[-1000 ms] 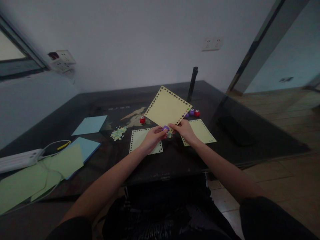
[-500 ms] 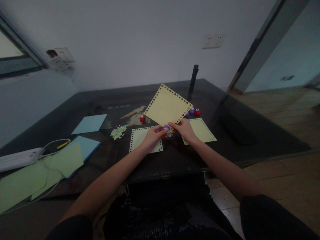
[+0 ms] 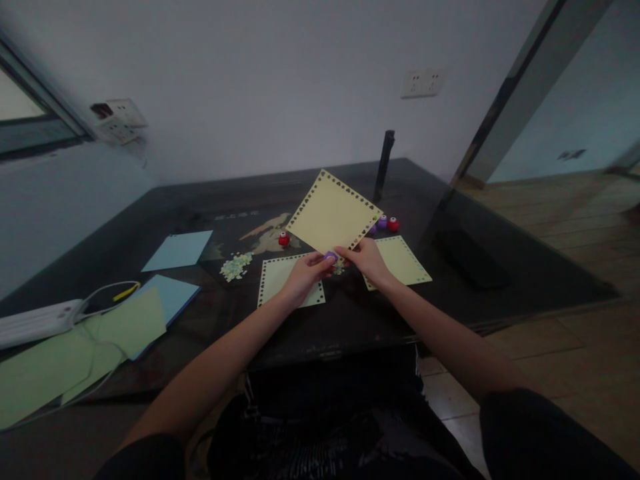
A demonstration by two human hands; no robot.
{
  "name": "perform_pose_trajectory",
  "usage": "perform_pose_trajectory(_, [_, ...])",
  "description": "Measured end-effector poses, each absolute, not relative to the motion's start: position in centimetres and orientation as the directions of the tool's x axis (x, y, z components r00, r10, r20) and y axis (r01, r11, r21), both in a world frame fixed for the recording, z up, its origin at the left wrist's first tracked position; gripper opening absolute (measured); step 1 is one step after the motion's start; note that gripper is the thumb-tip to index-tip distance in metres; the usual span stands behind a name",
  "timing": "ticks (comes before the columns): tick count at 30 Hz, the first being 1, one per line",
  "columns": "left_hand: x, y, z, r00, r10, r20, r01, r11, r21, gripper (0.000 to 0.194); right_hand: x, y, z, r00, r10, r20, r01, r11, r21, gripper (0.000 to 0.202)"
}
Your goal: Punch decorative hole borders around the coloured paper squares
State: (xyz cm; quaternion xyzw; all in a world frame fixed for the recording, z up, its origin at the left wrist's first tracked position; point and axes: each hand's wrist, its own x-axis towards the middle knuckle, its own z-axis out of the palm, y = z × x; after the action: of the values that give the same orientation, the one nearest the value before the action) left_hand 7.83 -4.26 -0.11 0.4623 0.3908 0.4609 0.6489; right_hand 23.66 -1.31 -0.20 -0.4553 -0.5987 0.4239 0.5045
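My left hand [image 3: 306, 275] is closed on a small purple punch [image 3: 331, 256] at the lower corner of a yellow paper sheet [image 3: 334, 212]. The sheet is raised and tilted, with shapes cut along its edges. Beside that corner, my right hand [image 3: 369, 259] pinches the sheet's lower right edge. Under my left hand lies a pale green sheet [image 3: 280, 275] with a punched border. Another yellow sheet [image 3: 403, 260] lies partly beneath my right hand. Small paper pieces [image 3: 340, 267] show between my hands.
A red punch [image 3: 284, 239] stands left of the raised sheet; another red one [image 3: 393, 225] and purple ones [image 3: 383, 221] are at its right. Paper bits [image 3: 236, 266], blue sheets [image 3: 179, 251], green sheets [image 3: 50, 353], a power strip [image 3: 37, 323] and a black upright object [image 3: 384, 163] are around.
The whole view has shifted very slightly. Both hands keep their hold, with the purple punch still at the sheet's lower corner.
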Motion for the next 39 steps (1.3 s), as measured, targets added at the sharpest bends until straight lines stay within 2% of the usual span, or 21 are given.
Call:
perform_pose_trajectory(9, [7.84,-4.18,-0.17,0.267,0.962,-0.061,-0.252,0.131,0.959,0.030,23.80,-1.35,0.20,-0.080,0.974,0.212,0.158,0.222,-0.962,0.024])
perform_pose_trajectory(18, [7.95,-4.27,-0.05,0.261,0.964,-0.061,-0.269,0.133,0.954,0.032,23.76,-1.21,-0.12,-0.091,0.974,0.208,0.122,0.218,-0.968,0.025])
perform_pose_trajectory(39, [7.85,-4.05,-0.33,0.217,0.975,-0.035,-0.178,0.075,0.981,0.031,23.69,-1.38,-0.02,-0.081,0.971,0.225,0.160,0.235,-0.959,0.022])
